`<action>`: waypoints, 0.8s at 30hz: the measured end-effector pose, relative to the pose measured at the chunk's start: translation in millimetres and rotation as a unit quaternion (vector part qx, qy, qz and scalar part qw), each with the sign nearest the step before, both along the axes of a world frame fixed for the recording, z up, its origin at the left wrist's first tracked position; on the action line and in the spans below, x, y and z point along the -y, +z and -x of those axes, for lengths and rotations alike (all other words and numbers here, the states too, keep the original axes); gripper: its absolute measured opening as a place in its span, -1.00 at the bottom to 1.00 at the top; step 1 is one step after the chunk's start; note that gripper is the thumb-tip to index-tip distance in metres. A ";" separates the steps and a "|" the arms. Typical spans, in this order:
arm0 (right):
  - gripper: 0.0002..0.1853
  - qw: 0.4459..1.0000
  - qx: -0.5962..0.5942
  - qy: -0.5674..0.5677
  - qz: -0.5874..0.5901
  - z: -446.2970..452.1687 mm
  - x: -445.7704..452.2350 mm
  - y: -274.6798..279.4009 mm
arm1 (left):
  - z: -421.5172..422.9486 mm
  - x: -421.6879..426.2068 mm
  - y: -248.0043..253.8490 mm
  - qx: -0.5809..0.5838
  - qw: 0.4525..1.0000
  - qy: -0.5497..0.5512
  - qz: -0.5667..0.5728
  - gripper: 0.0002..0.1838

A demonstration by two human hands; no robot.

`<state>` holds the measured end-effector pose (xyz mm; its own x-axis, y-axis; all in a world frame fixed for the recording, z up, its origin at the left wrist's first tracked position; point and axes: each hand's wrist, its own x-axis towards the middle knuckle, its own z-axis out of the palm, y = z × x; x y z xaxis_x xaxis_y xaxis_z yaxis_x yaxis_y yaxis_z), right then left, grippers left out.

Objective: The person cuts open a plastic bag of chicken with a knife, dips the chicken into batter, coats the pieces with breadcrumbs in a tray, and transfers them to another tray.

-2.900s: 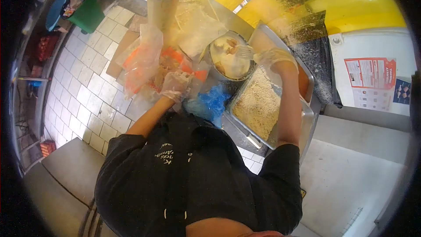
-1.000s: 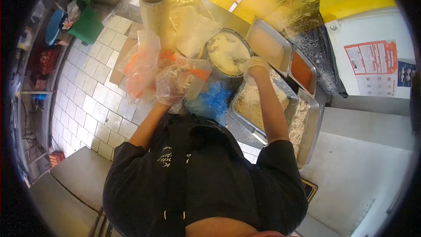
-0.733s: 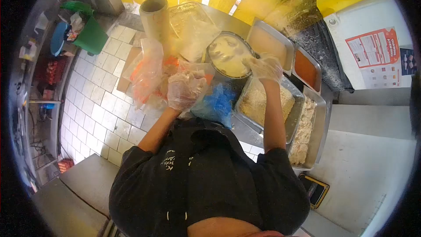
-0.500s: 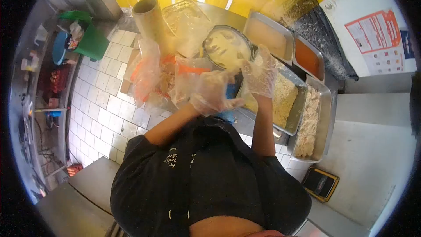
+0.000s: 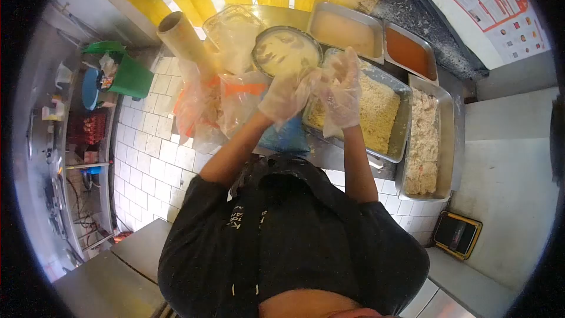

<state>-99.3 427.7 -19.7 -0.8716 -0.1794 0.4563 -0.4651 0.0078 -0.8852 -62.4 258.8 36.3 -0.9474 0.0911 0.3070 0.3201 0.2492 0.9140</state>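
Observation:
Both my hands wear clear, loose plastic gloves and meet over the near edge of a black-rimmed bowl of pale batter (image 5: 288, 53) and a tray of yellowish crumbs (image 5: 379, 115). The fingers of my left hand (image 5: 288, 95) are drawn together at the thumb side of my right hand, seemingly pinching its plastic glove (image 5: 344, 115). My right hand (image 5: 340, 85) is raised, fingers pointing away from me and apart from the crumbs. Its fingertips are partly blurred by the baggy plastic. A blue bag (image 5: 285, 138) lies below my left hand.
Metal trays hold pale liquid (image 5: 347, 32), orange-red sauce (image 5: 409, 53) and lumpy coated pieces (image 5: 422, 141). Plastic bags with orange bands (image 5: 200, 106) and a cardboard tube (image 5: 179, 32) stand left. A green bin (image 5: 132, 73) is on the tiled floor, beside shelving (image 5: 88, 165).
My left hand has moved up and right from a spread-finger pose and closed against my right hand's glove. The camera view has shifted slightly.

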 end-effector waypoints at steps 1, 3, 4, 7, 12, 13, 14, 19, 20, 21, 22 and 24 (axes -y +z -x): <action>0.08 1.000 -0.001 -0.002 -0.001 10.9 -7.7 -4.5 | 17.6 -4.8 -14.8 -0.001 1.000 -0.002 -0.001 -0.70; 0.12 0.975 -0.128 -0.087 -0.157 38.6 -28.5 -12.6 | 64.0 -15.8 -66.7 -0.075 0.971 0.008 0.226 -0.75; 0.12 0.974 -0.131 -0.088 -0.160 47.7 -40.6 -18.8 | 90.8 -19.5 -76.4 -0.078 0.972 0.008 0.224 -0.75; 0.14 0.965 -0.169 -0.078 -0.186 83.8 -72.3 -42.3 | 131.6 -33.6 -47.5 -0.297 0.728 -0.018 0.618 -0.69; 0.05 0.991 -0.103 0.073 0.045 113.5 -79.1 -33.4 | 150.5 -70.4 29.0 -0.181 0.928 -0.151 0.288 -0.61; 0.01 0.982 -0.068 0.119 0.128 110.3 -78.0 -29.3 | 155.3 -73.6 29.0 -0.182 0.929 -0.148 0.287 -0.61; -0.07 0.991 -0.029 0.070 0.111 94.7 -79.7 -16.1 | 154.0 -76.3 42.8 -0.177 0.918 -0.125 0.333 -0.63; -0.25 0.957 -0.081 -0.012 -0.278 130.5 -114.1 -49.3 | 177.4 -77.5 44.7 -0.199 0.935 -0.131 0.264 -0.65; -0.24 0.866 -0.230 -0.093 -0.434 141.2 -107.1 -48.8 | 175.4 -79.7 48.8 -0.154 0.946 -0.128 0.255 -0.59; -0.23 0.722 -0.365 -0.169 -0.563 149.4 -102.1 -48.9 | 175.3 -81.2 52.3 -0.109 0.955 -0.123 0.245 -0.52; -0.23 0.724 -0.368 -0.166 -0.560 151.0 -99.2 -52.0 | 181.7 -82.0 49.0 -0.108 0.956 -0.119 0.247 -0.52; -0.24 0.921 -0.285 -0.191 -0.186 121.5 -81.2 -19.2 | 198.7 -81.9 30.5 -0.127 0.970 -0.161 0.128 -0.65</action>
